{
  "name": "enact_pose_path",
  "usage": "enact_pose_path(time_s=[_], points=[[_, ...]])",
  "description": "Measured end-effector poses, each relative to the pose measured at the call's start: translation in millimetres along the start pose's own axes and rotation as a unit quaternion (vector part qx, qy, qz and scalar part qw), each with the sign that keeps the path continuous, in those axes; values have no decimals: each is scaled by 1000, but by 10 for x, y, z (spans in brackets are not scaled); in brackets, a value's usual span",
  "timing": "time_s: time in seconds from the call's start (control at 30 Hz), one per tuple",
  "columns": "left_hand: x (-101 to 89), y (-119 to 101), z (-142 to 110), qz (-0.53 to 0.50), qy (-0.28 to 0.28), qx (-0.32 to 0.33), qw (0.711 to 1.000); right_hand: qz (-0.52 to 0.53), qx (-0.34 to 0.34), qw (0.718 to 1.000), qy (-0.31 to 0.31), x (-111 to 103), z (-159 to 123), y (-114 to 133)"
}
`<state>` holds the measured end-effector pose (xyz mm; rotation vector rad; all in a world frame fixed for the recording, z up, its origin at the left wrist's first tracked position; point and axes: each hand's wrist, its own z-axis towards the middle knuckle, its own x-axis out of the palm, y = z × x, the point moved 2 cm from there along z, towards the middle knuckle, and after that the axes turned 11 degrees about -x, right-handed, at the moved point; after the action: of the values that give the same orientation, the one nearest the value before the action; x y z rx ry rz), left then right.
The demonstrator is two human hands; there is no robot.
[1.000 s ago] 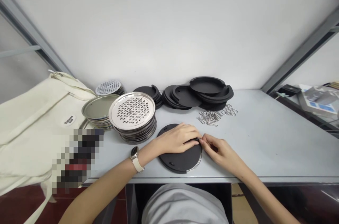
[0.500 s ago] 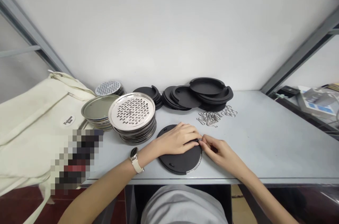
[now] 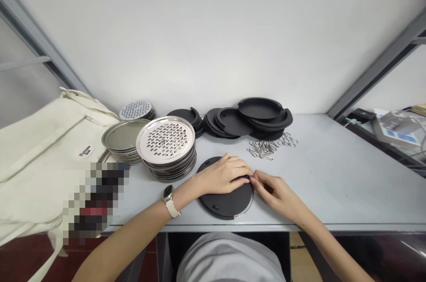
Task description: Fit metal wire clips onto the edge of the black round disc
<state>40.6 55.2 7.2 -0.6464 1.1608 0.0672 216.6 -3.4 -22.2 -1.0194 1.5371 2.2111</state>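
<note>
The disc (image 3: pixel 229 204) could be skidded across the tabletop (image 3: pixel 333 175) if its rim were pushed harder than it is braced. It is covered by the left hand (image 3: pixel 226 174), palm down, fingers extended; at its rim, the right hand's (image 3: pixel 278 191) fingertips are pinched together, on what cannot be told.
</note>
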Motion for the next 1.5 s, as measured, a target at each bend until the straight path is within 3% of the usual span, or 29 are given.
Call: enact_pose_path(time_s=[0.9, 1.3, 1.5], points=[[-2, 2, -1, 1, 4, -8, 1000, 26, -3, 1000, -9, -41, 12, 55], [-10, -2, 1, -5, 2, -1, 1000, 97, 52, 988, -110, -80, -15, -19], [-6, 4, 0, 1, 0, 0, 1000, 58, 39, 995, -71, -65, 5, 19]])
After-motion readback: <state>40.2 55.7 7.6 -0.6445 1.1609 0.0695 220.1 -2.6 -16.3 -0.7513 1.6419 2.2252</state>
